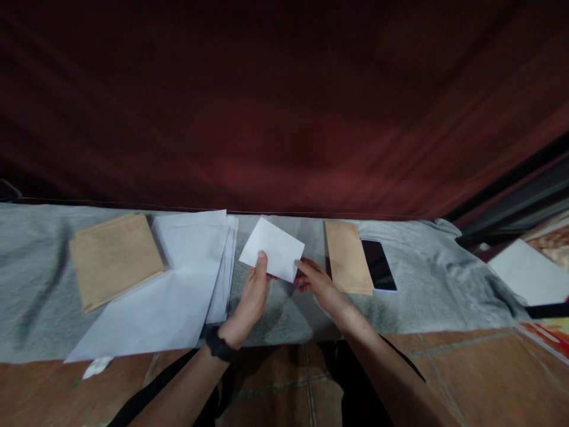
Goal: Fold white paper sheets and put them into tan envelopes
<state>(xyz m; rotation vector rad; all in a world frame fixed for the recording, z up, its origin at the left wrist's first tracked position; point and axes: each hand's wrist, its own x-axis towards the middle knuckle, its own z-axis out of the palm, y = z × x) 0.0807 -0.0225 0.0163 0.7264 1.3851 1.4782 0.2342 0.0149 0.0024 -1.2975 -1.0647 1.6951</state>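
Observation:
Both hands hold a small folded white paper (273, 248) just above a grey cloth (427, 284). My left hand (252, 298) pinches the paper's lower left edge with the thumb on top; a dark band is on that wrist. My right hand (316, 281) grips the paper's lower right corner. A stack of white sheets (178, 284) lies to the left of my left hand. A brown envelope (347, 256) lies just right of my right hand.
A pile of brown envelopes (113, 258) rests at the far left of the cloth. A dark phone (379, 264) lies next to the right envelope. More white paper (528, 274) sits at the far right. Dark red fabric (284, 107) hangs behind. Tiled floor (466, 367) lies below.

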